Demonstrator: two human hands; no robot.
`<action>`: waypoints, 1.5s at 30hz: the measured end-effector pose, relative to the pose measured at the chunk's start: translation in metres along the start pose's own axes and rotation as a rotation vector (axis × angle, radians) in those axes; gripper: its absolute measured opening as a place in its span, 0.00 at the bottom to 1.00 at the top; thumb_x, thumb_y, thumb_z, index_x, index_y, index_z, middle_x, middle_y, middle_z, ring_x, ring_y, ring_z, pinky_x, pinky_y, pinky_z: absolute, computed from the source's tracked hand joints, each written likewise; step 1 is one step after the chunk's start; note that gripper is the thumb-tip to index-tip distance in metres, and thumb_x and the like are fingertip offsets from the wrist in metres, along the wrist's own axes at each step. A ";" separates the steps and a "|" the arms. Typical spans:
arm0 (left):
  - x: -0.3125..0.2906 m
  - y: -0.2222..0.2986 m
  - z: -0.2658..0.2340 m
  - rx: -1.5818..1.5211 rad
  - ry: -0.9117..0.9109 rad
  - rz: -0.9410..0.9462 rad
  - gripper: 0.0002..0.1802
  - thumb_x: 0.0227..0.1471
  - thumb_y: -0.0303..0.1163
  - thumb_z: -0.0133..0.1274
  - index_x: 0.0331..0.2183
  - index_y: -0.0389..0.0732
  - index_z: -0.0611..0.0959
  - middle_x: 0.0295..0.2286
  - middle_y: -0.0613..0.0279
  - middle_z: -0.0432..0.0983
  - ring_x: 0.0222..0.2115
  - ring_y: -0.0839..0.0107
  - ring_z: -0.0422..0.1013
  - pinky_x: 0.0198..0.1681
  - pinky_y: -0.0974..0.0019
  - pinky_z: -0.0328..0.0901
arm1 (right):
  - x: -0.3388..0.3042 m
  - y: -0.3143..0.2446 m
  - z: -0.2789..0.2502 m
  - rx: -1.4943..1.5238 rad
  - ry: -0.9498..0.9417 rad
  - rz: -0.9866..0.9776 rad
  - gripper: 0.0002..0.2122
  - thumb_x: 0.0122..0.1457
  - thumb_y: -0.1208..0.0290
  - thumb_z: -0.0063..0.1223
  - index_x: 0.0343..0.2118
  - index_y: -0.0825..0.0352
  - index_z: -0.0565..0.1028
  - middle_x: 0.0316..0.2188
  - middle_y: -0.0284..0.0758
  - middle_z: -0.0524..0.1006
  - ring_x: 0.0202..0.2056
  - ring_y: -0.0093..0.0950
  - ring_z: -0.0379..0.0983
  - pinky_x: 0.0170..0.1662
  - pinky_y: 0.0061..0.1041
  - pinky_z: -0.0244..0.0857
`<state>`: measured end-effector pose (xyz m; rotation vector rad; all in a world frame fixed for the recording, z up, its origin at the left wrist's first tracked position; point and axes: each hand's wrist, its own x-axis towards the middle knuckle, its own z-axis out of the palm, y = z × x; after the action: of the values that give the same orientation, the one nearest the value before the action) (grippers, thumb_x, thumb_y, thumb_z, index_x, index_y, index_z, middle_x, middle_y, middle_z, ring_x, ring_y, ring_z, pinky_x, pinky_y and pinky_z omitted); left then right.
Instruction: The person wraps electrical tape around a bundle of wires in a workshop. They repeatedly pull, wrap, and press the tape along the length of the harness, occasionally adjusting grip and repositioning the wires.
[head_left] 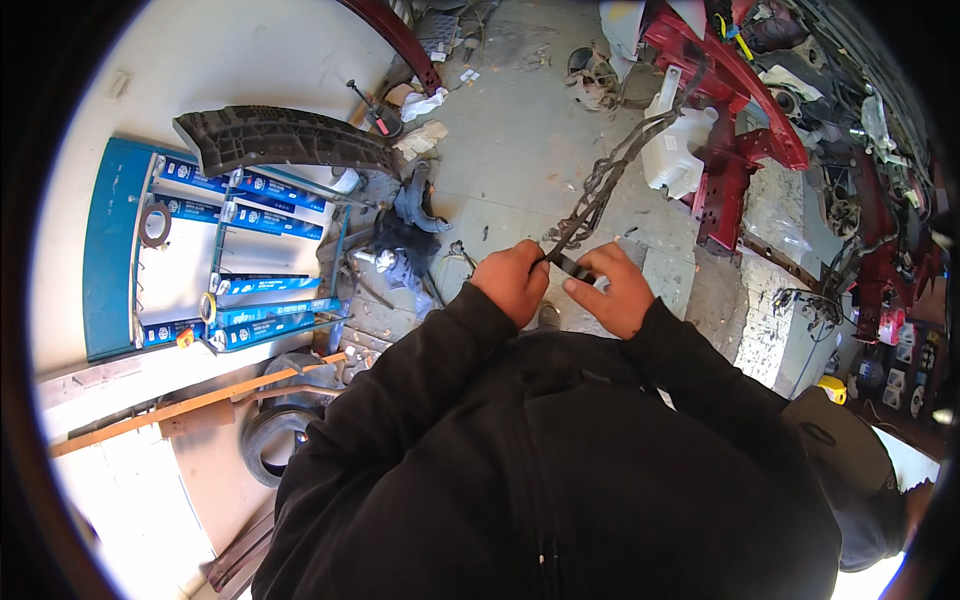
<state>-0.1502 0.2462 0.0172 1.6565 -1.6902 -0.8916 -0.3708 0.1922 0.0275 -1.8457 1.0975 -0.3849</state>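
Note:
A dark wiring harness [610,178] runs from the red car body at the upper right down to my hands, with its loose, branching strands bunched together. My left hand [513,284] is closed round its near end. Just beside it, my right hand [617,291] pinches a dark strip that looks like black tape [574,267], which reaches across to the harness at my left fingers. My fingers partly hide the spot where strip and harness meet.
The red car frame [725,190] with a white plastic tank [678,152] stands at right. On the left are a blue rack [118,250] of boxes, a black bumper piece [290,140] and a tire [270,445]. A person in a cap [835,445] is close at lower right.

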 end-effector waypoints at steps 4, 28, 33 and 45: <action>0.004 -0.003 0.007 0.105 0.045 0.057 0.10 0.64 0.35 0.55 0.37 0.37 0.79 0.25 0.41 0.79 0.29 0.37 0.76 0.33 0.42 0.69 | 0.016 0.014 0.017 0.059 -0.070 0.029 0.17 0.71 0.56 0.55 0.42 0.69 0.81 0.36 0.38 0.77 0.42 0.37 0.73 0.47 0.34 0.70; 0.000 0.002 -0.005 -1.175 -0.249 -0.592 0.09 0.67 0.33 0.49 0.41 0.41 0.81 0.21 0.70 0.66 0.18 0.79 0.58 0.22 0.69 0.55 | 0.050 0.015 0.032 1.349 -0.154 0.152 0.18 0.65 0.84 0.53 0.56 0.67 0.68 0.56 0.40 0.78 0.50 0.30 0.78 0.56 0.32 0.71; 0.003 -0.009 0.001 -0.957 -0.078 -0.383 0.14 0.66 0.28 0.51 0.51 0.39 0.83 0.23 0.71 0.71 0.21 0.79 0.62 0.25 0.69 0.60 | 0.033 0.007 0.002 0.794 -0.020 0.261 0.16 0.61 0.80 0.56 0.52 0.67 0.72 0.55 0.37 0.76 0.49 0.29 0.76 0.54 0.31 0.70; 0.011 -0.005 0.005 -0.179 0.071 0.028 0.10 0.65 0.32 0.56 0.39 0.34 0.83 0.24 0.49 0.78 0.24 0.58 0.74 0.30 0.59 0.68 | 0.017 0.008 -0.007 0.076 0.119 -0.035 0.12 0.59 0.71 0.68 0.39 0.71 0.77 0.40 0.36 0.70 0.41 0.31 0.72 0.42 0.28 0.70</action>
<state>-0.1517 0.2350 0.0102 1.5235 -1.5352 -0.9313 -0.3702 0.1725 0.0216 -1.7958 1.1161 -0.5560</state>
